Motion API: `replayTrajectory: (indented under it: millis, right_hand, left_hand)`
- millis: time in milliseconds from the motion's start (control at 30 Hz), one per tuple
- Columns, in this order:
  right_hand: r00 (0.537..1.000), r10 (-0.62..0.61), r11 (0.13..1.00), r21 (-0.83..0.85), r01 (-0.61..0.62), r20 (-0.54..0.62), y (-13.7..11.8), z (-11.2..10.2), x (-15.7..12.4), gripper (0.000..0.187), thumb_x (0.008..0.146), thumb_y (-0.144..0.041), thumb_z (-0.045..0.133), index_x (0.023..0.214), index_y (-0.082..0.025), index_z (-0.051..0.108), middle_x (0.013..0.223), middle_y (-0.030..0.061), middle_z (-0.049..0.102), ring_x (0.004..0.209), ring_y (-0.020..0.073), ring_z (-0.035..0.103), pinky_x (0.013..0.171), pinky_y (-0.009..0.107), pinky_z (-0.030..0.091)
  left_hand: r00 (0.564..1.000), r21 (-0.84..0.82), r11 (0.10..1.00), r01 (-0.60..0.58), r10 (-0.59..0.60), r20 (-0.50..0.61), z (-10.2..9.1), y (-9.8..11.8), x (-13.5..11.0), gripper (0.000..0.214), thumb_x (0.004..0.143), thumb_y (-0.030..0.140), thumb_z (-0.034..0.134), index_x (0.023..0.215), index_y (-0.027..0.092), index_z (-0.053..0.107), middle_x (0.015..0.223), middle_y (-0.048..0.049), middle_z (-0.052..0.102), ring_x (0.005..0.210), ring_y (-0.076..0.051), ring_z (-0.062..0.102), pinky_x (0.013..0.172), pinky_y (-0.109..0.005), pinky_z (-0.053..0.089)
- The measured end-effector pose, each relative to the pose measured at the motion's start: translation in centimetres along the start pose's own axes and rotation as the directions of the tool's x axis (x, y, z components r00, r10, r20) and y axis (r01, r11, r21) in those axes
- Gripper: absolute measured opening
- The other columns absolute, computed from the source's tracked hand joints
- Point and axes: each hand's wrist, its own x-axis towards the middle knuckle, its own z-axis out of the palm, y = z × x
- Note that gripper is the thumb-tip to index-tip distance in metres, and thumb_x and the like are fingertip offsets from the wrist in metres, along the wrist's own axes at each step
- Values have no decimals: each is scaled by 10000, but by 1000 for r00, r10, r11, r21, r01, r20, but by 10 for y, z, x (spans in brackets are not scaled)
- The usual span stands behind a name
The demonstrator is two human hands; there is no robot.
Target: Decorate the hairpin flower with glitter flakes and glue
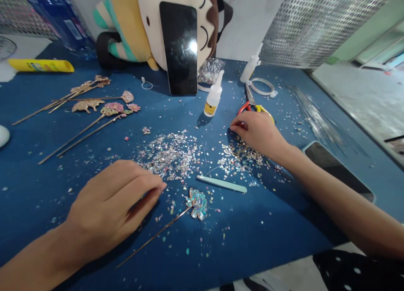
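My left hand (115, 211) rests on the blue table with thumb and forefinger pressed together; any small thing between them is hidden. Just right of it lies a hairpin with a blue, sequin-covered flower head (198, 204) and a thin gold stem. My right hand (260, 131) is closed too, its fingertips together beside the pliers (251, 96), partly covering their red and yellow handles. Whether it pinches anything cannot be made out. Between the hands spread loose shiny flakes (172, 154), and a pale green stick tool (224, 183) lies at their near edge.
A white glue bottle (212, 102) stands mid-table, with another bottle (250, 68) behind. A phone (180, 51) leans on a plush toy (126, 26). Finished-looking hairpins (110, 109) lie left; thin wires (315, 114) and a second phone (337, 169) lie right.
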Motion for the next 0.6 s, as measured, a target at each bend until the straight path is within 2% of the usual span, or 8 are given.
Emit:
replayTrajectory:
  millis: [133, 367, 600]
  right_hand:
    - [1000, -3, 1000, -22, 3, 10, -2, 2, 1, 148, 755, -149, 490, 760, -141, 638, 741, 49, 634, 704, 170, 569, 660, 309, 407]
    - [999, 39, 990, -134, -41, -18, -8, 6, 0, 113, 727, -159, 453, 713, -153, 564, 702, 41, 577, 643, 156, 519, 570, 290, 359]
    - [997, 64, 994, -81, -67, -39, -12, -1, -4, 96, 768, -184, 403, 769, -159, 496, 717, 74, 568, 613, 167, 499, 524, 296, 300]
  left_hand:
    - [1000, 16, 1000, -22, 22, -21, 0, 1, 1, 121, 775, 15, 558, 783, 135, 546, 691, -7, 567, 661, -123, 508, 637, -278, 438]
    - [1000, 8, 1000, -4, 4, 13, -1, 2, -1, 117, 786, 40, 556, 796, 156, 542, 702, 3, 571, 673, -125, 511, 632, -278, 445]
    - [999, 30, 999, -37, 37, -11, 0, 1, 0, 123, 764, 21, 572, 793, 138, 549, 694, -2, 569, 672, -128, 515, 620, -278, 438]
